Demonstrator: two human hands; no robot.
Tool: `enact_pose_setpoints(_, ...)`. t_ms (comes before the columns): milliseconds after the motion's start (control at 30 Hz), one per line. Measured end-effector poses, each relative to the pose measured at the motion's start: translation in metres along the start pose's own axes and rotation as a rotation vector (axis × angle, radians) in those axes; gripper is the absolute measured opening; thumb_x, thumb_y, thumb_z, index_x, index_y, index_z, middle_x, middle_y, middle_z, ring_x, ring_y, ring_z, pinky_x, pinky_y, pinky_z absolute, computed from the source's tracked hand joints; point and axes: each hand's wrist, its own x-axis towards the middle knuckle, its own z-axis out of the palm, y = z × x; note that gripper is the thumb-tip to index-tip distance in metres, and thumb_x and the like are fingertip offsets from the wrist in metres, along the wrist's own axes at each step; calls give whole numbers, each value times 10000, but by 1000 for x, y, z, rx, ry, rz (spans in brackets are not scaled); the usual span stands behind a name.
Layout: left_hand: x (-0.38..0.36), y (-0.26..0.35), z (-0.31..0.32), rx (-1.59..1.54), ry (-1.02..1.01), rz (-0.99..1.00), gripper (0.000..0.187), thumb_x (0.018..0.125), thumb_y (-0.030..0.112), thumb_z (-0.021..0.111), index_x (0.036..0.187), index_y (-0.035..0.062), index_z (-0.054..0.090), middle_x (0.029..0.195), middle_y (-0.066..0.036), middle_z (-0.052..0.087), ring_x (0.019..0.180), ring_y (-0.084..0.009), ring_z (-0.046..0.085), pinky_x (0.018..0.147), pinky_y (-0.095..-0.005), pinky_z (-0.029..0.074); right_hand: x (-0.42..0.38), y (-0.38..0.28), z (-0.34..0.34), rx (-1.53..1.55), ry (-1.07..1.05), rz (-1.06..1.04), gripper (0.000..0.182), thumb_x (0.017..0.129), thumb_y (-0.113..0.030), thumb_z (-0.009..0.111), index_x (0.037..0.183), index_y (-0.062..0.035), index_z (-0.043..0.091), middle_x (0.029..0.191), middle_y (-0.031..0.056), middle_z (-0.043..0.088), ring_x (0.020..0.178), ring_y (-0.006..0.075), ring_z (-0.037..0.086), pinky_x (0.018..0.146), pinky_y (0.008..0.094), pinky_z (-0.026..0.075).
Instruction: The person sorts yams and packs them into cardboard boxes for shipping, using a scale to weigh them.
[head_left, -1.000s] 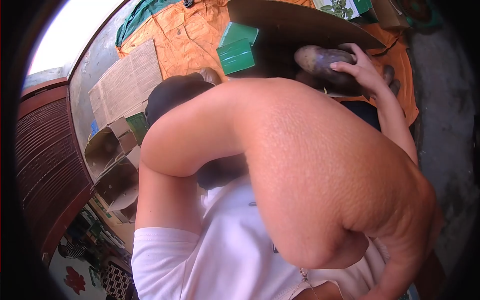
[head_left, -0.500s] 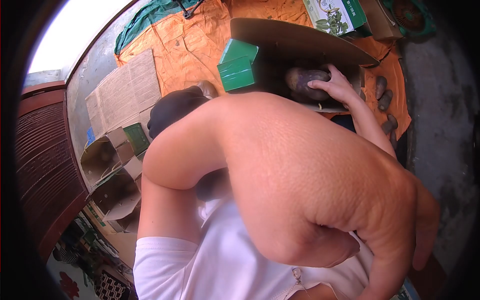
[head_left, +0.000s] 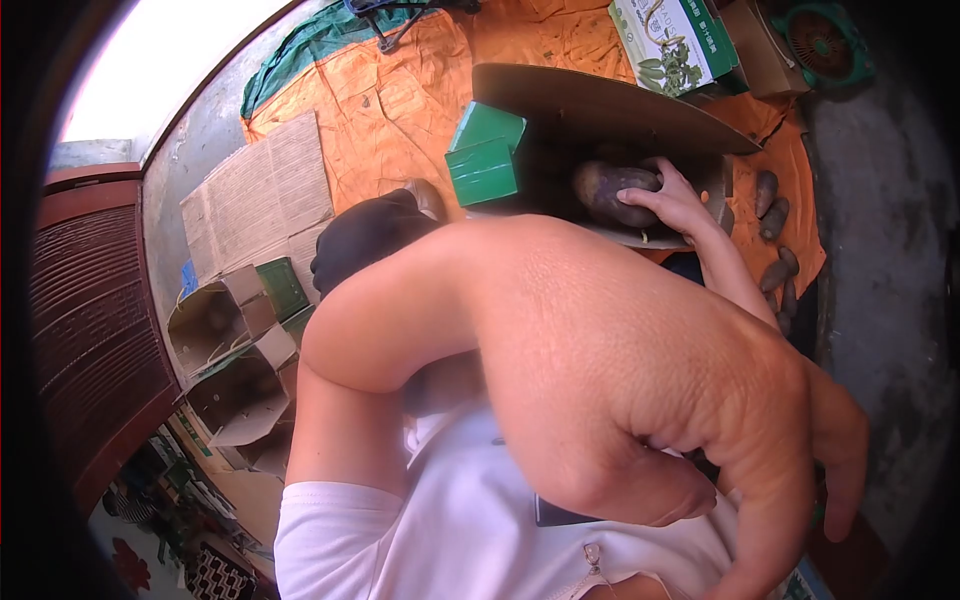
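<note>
1. Hand on tuber: the right hand (head_left: pixel 675 200) reaches into an open cardboard box (head_left: pixel 600 100), its grip closed over a large purple sweet potato (head_left: pixel 612 190) lying inside the box.
2. The left hand (head_left: pixel 800 440) hangs low at the frame's right, arm bent across the view, fingers loosely curled and holding nothing.
3. The box sits on an orange tarp (head_left: pixel 390 100), with green cartons (head_left: pixel 485 155) just beside it.
4. More loose sweet potatoes (head_left: pixel 775 225) lie on the tarp to the right of the box.
5. Flattened cardboard (head_left: pixel 255 200) lies well to the left.
</note>
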Motion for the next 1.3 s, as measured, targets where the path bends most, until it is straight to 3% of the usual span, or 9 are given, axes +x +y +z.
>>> enact_pose_setpoints(100,-9,7,-22,93,108,28,222,761,-4,516,881,74,686,939,-115,631,1038,-257,566,820,-360,475,-18,-44,-41,-334,-305,-382,800,626,-381,767,1260,6,471,1207,211,562,1154,311,528,972,367,409)
enact_pose_setpoints(167,-24,23,-51,416,377,-34,229,755,-11,515,881,74,687,931,-111,634,1028,-249,574,811,-352,484,-8,-21,-24,-228,-216,-316,779,643,-351,765,1259,21,465,1208,196,555,1133,294,532,958,354,414)
enact_pose_setpoints(200,-35,30,-61,768,505,-219,206,760,19,558,918,72,680,960,-104,638,1034,-260,574,815,-349,484,9,15,6,40,29,-62,757,661,-322,761,1255,37,459,1212,185,546,1113,278,535,943,340,420)
enact_pose_setpoints(300,-91,4,-91,1692,546,-847,359,846,167,608,1198,112,568,1231,-109,563,1103,-300,550,921,-404,454,2,3,1,27,-25,11,814,646,-352,762,1291,27,441,1254,213,522,1176,298,503,981,347,393)
enact_pose_setpoints(400,-93,-5,-89,1427,376,-1537,318,875,294,576,1132,107,581,1063,-129,634,1022,-337,588,851,-439,481,6,-2,4,-92,8,5,824,646,-360,767,1296,24,437,1258,208,523,1187,290,499,986,342,391)
enact_pose_setpoints(833,-102,-13,-95,1600,338,-1362,104,843,176,583,878,115,659,816,-125,660,824,-330,629,732,-446,496,22,12,5,143,7,-50,715,809,-382,667,1335,20,398,1171,213,572,1075,272,573,834,346,492)
enact_pose_setpoints(933,-102,-14,-94,1607,363,-1316,99,846,171,580,862,112,658,785,-117,654,818,-326,627,726,-445,493,-15,18,-29,432,-69,-97,488,884,-242,610,1282,-5,460,1049,166,642,913,201,624,788,295,495)
enact_pose_setpoints(1067,-102,-12,-95,1563,350,-1383,131,848,180,591,919,109,675,784,-121,655,823,-318,626,753,-440,480,-68,46,-76,541,187,-243,330,921,-113,542,1230,-3,501,972,125,665,835,142,622,756,267,493)
enact_pose_setpoints(1300,-112,-15,-99,1543,436,-1369,163,863,242,578,942,149,686,875,-142,663,854,-327,636,744,-439,505,-126,199,-114,761,778,107,253,905,-222,611,1040,-9,594,824,78,653,662,99,592,592,231,455)
